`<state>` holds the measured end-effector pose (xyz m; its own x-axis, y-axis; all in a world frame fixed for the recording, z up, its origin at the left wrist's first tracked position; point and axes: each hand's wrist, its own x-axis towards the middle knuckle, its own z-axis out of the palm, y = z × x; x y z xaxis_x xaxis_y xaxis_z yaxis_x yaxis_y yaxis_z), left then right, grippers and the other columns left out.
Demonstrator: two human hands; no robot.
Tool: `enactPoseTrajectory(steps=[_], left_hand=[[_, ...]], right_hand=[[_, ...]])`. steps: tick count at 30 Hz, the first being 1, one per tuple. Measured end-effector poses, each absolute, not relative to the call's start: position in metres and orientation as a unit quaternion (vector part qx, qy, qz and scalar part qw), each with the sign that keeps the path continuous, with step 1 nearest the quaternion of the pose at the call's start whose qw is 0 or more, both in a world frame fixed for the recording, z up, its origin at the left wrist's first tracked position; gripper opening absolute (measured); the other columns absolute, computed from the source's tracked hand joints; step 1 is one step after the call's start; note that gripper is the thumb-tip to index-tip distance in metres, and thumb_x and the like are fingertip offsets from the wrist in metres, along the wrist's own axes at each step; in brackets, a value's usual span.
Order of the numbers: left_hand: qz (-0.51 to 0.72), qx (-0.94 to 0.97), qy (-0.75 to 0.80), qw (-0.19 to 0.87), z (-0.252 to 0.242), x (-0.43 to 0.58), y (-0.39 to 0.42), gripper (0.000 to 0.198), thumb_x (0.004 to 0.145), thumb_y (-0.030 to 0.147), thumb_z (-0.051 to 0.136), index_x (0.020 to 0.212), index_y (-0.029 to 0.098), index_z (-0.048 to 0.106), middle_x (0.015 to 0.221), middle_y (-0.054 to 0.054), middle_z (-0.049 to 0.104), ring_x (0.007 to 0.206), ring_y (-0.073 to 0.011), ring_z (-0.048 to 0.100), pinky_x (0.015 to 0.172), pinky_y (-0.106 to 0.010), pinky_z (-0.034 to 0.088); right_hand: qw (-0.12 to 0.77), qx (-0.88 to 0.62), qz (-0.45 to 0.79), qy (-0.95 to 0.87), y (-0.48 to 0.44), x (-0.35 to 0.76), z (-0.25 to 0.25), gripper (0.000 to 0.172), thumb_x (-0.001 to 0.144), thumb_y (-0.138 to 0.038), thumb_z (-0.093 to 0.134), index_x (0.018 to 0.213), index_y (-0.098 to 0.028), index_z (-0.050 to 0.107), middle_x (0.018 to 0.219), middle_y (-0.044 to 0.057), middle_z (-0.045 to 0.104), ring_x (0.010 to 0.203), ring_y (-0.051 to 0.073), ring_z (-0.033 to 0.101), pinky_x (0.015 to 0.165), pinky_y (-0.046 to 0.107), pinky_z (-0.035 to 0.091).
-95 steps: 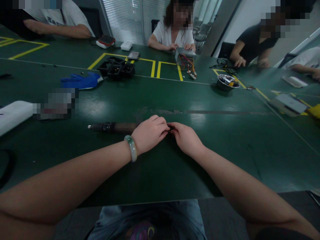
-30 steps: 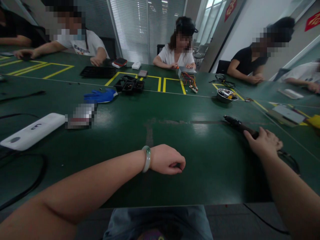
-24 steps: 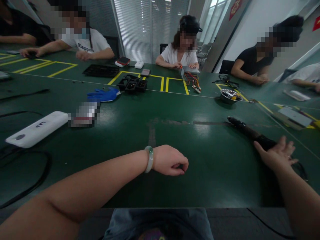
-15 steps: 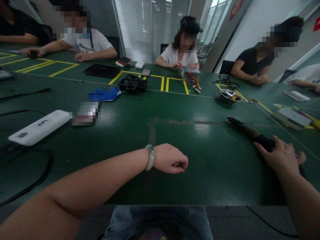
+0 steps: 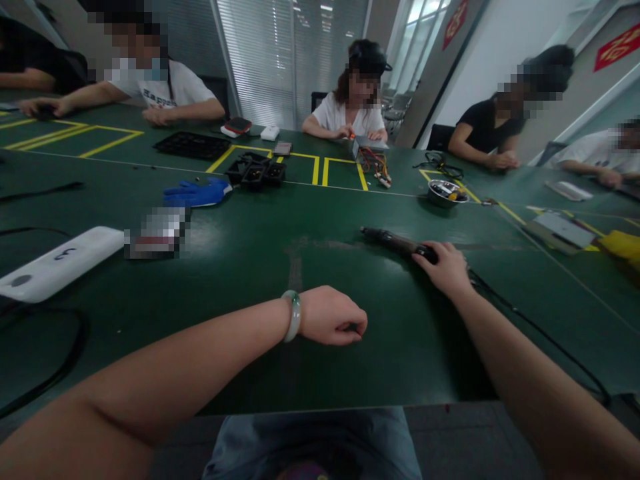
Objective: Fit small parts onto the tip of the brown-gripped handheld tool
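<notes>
Driver (image 5: pixel 393 241) slants across the table (image 5: pixel 400 363), its rear end wrapped in the right hand (image 5: pixel 447 269). Grasping looks done; use seems not yet begun. The left hand (image 5: pixel 330 316) curls loosely; whether it pinches anything cannot be told.

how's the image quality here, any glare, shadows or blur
Head view throughout: dim light; pale glare on the green table below the blue glove; dark shadow beside the right forearm; soft detail on the dark tool in the right hand.
</notes>
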<state>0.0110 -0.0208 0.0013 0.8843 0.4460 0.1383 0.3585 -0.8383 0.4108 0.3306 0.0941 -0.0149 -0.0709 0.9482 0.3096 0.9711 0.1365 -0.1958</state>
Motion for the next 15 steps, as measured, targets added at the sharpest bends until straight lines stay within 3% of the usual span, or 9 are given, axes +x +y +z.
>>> enactPoseTrajectory(steps=[6,10,12,15], left_hand=[[0.261,0.908,0.311,0.104,0.013,0.009,-0.021,0.029,0.089,0.025,0.051,0.117,0.021,0.056,0.107,-0.004,0.064,0.1,-0.0181,0.059,0.09,-0.034,0.046],[0.371,0.833,0.408,0.048,0.01,0.003,-0.013,0.051,0.081,0.011,0.048,0.131,0.015,0.043,0.133,-0.01,0.051,0.128,-0.0219,0.044,0.111,-0.042,0.034],[0.372,0.818,0.437,0.037,0.005,-0.002,-0.006,0.062,0.077,0.007,0.046,0.138,0.013,0.036,0.142,-0.012,0.043,0.137,-0.0238,0.033,0.116,-0.045,0.027],[0.342,0.821,0.455,0.045,0.0,-0.006,0.002,0.068,0.075,0.007,0.046,0.14,0.012,0.032,0.145,-0.013,0.039,0.14,-0.0253,0.028,0.117,-0.048,0.026]], right_hand=[[0.186,-0.536,0.032,-0.823,0.058,0.189,-0.01,0.042,0.088,-0.047,0.05,0.126,-0.031,0.053,0.116,0.009,0.049,0.104,0.029,0.043,0.086,0.044,0.037],[0.166,-0.478,0.056,-0.861,0.038,0.142,-0.012,0.047,0.085,-0.032,0.049,0.131,-0.021,0.046,0.121,0.012,0.046,0.105,0.029,0.041,0.087,0.043,0.037],[0.185,-0.454,0.067,-0.869,0.031,0.134,-0.014,0.053,0.082,-0.028,0.048,0.133,-0.016,0.04,0.124,0.015,0.044,0.108,0.029,0.04,0.09,0.044,0.036],[0.211,-0.428,0.104,-0.873,0.023,0.134,-0.016,0.058,0.078,-0.024,0.047,0.133,-0.014,0.034,0.123,0.015,0.044,0.108,0.029,0.04,0.092,0.046,0.035]])
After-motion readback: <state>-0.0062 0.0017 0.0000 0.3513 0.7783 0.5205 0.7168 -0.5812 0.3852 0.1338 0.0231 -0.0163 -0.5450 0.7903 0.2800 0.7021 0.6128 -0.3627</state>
